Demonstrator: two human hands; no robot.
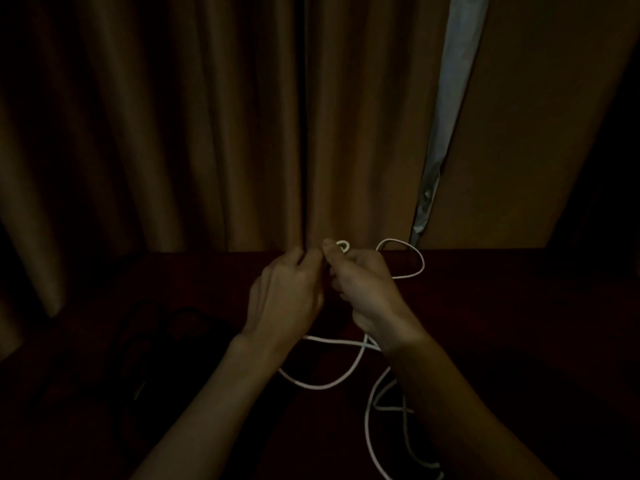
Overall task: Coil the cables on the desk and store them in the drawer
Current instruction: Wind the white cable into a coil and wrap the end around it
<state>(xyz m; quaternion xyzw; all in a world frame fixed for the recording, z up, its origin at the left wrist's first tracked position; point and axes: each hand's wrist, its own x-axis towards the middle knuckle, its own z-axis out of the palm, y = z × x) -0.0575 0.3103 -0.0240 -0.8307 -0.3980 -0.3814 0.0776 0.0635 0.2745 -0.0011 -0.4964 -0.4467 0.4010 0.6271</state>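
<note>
As dim light allows, cables: one white cable (322, 386), loose on the tabletop (519, 289), rising to two hands.
Left hand (287, 289): curled beside the right; cannot tell its hold.
Right hand (363, 289): pinches the cable.

1. curtain (173, 133) hangs right behind the desk (519, 306), closing off its whole back edge.
2. white cable (325, 386) sprawls in loose loops over the middle and right front; one loop rises by the back edge.
3. black cables (156, 327) lie heaped at left, dim.
4. bare desk shows at far right, beyond the loops.
5. left front is too dark to judge.
</note>
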